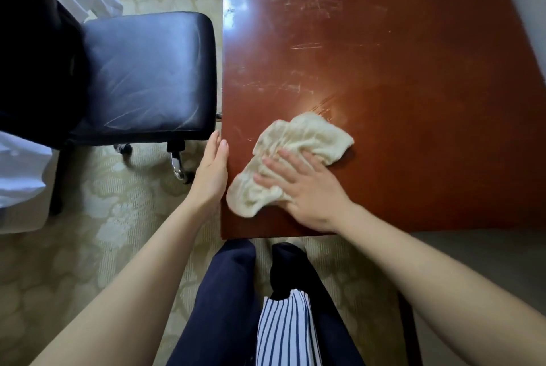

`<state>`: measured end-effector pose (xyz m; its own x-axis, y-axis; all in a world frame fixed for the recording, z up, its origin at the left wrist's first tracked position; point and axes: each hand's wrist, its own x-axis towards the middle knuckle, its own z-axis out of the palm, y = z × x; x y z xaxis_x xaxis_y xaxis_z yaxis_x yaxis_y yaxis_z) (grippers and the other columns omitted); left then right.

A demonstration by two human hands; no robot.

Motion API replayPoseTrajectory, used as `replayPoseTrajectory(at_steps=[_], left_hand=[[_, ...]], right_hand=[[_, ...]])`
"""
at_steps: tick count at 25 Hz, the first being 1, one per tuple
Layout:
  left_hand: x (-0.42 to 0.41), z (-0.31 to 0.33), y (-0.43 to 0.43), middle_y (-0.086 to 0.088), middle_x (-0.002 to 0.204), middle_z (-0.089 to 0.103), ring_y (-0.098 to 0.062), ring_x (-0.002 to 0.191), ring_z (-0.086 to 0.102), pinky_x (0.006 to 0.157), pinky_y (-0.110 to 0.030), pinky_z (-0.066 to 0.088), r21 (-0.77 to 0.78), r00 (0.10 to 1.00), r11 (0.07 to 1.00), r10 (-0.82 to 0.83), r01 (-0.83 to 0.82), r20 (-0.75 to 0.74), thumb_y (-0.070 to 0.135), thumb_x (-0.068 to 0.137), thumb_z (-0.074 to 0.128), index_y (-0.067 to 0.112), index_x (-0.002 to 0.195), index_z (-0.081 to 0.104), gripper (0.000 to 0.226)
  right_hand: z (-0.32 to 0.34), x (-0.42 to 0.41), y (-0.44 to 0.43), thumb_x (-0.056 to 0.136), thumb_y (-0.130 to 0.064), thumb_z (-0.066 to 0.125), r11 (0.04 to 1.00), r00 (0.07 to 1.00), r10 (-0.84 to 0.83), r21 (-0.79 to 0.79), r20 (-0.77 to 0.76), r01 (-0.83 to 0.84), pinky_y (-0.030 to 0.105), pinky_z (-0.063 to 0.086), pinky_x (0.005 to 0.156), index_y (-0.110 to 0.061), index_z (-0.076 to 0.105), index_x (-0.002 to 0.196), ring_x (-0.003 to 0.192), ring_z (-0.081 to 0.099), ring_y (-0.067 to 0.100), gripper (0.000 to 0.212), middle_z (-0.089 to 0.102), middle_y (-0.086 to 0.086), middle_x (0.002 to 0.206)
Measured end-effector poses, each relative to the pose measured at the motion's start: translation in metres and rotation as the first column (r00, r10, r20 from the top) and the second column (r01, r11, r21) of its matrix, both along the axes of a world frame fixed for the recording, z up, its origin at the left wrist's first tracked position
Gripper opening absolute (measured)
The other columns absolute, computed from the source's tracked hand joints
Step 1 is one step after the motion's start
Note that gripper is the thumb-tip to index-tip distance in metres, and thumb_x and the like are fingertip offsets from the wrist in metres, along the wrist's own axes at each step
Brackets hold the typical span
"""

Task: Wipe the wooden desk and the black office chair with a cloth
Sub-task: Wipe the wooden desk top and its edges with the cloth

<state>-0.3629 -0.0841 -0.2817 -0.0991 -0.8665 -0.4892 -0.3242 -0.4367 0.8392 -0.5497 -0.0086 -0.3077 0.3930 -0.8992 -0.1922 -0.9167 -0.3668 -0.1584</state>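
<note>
1. Your right hand point(307, 191) lies flat on the cloth point(298, 141). Its fingers point(274, 163) are spread straight and press down on the fabric rather than curling round it. The cloth sits bunched on the wooden surface point(399, 84), near the front left corner.
2. Your left hand point(211, 170) rests against the surface's left edge, fingers straight and together, holding nothing.
3. Only a flat palm pins the cloth. A quick stroke could let it slide out or roll up under your hand, leaving bare skin dragging on the wood.
4. The cloth is close to both the left and front edges. A sweep toward either one could push it off onto the carpet point(118, 232).
5. Pale scuffs mark the wood farther up. Any grit trapped under the cloth would probably add to them if you bear down hard.
6. The black office chair point(147, 75) stands just beside the left edge on casters point(178, 164). It may roll away when you press on the seat, so steady it with your free hand.
</note>
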Motion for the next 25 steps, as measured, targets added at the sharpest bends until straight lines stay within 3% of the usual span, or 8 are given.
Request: replayPoseTrajectory(at_steps=[2,4,7,9,15,18,21,25], left_hand=[[0.003,0.001,-0.004,0.013,0.148,0.035,-0.006,0.137,0.033,0.117,-0.039,0.025,0.002,1.0,1.0,0.004,-0.004,-0.011,0.042,0.103,0.03,0.029,0.146,0.031,0.046],[0.001,0.007,-0.005,0.016,0.138,0.045,-0.008,0.131,0.042,0.114,-0.04,0.031,0.023,0.998,1.0,0.009,-0.008,-0.066,0.042,0.103,0.027,0.04,0.135,0.042,0.035],[-0.001,0.013,-0.006,-0.004,0.15,0.036,-0.022,0.132,0.044,0.11,-0.039,0.035,0.237,0.939,0.94,0.292,-0.247,-0.18,0.042,0.103,0.027,0.027,0.148,0.027,0.047],[0.004,0.016,-0.002,-0.012,0.151,0.033,-0.029,0.133,0.042,0.111,-0.041,0.034,0.332,0.909,0.895,0.372,-0.298,-0.187,0.045,0.102,0.027,0.02,0.151,0.021,0.055],[0.011,0.023,-0.002,-0.009,0.125,0.055,-0.025,0.125,0.05,0.093,-0.032,0.045,0.384,0.912,0.894,0.336,-0.23,-0.236,0.048,0.102,0.015,0.009,0.137,0.042,0.059],[0.011,0.022,-0.002,-0.008,0.118,0.062,-0.02,0.106,0.06,0.096,-0.037,0.047,0.319,0.973,0.931,0.215,-0.178,-0.086,0.049,0.102,0.02,0.013,0.122,0.055,0.054],[0.007,0.023,0.0,-0.003,0.107,0.069,-0.019,0.099,0.064,0.096,-0.04,0.047,0.259,0.994,0.961,0.078,-0.095,0.076,0.053,0.095,0.025,0.023,0.1,0.065,0.05],[0.008,0.004,-0.011,-0.002,0.114,0.066,-0.024,0.107,0.06,0.101,-0.046,0.043,0.197,0.984,0.98,-0.029,-0.006,0.174,0.065,0.076,0.02,0.02,0.114,0.064,0.073]], right_hand=[[0.004,0.0,-0.043,0.099,-0.052,0.019,0.996,0.997,-0.072,0.05,-0.025,0.074,0.042,-0.011,0.115,-0.047,0.002,0.148,0.147,-0.007,0.018,0.051,-0.002,-0.013,0.159],[0.01,0.002,-0.084,0.1,-0.052,0.017,0.979,0.981,-0.192,0.066,-0.023,0.193,0.044,-0.011,0.115,-0.046,0.0,0.148,0.147,-0.012,0.017,0.051,-0.006,-0.013,0.159],[0.009,0.02,-0.117,0.1,-0.053,0.013,0.91,0.92,-0.392,0.139,-0.018,0.39,0.048,-0.012,0.115,-0.041,-0.002,0.149,0.146,-0.016,0.02,0.053,-0.009,-0.011,0.16],[0.008,0.038,-0.113,0.1,-0.05,0.014,0.884,0.889,-0.458,0.093,-0.032,0.459,0.054,-0.013,0.113,-0.039,-0.002,0.15,0.146,-0.017,0.025,0.054,-0.009,-0.009,0.16],[-0.002,0.077,-0.022,0.096,-0.048,0.019,0.967,0.967,-0.255,0.009,-0.02,0.255,0.059,-0.012,0.112,-0.042,0.003,0.149,0.146,-0.012,0.033,0.056,-0.004,-0.002,0.161],[-0.003,0.094,0.024,0.088,-0.045,0.024,0.973,0.974,-0.225,-0.041,0.018,0.226,0.061,0.005,0.112,-0.035,0.019,0.149,0.146,0.012,0.035,0.062,0.02,0.002,0.158],[-0.004,0.093,0.06,0.084,-0.044,0.031,0.994,0.996,-0.09,-0.071,-0.017,0.089,0.063,0.015,0.109,-0.035,0.031,0.146,0.143,0.02,0.035,0.063,0.027,0.005,0.156],[-0.008,0.057,0.057,0.083,-0.046,0.038,0.964,0.968,0.232,-0.11,-0.094,-0.242,0.06,0.014,0.109,-0.042,0.029,0.146,0.143,0.019,0.032,0.064,0.024,-0.003,0.157]])
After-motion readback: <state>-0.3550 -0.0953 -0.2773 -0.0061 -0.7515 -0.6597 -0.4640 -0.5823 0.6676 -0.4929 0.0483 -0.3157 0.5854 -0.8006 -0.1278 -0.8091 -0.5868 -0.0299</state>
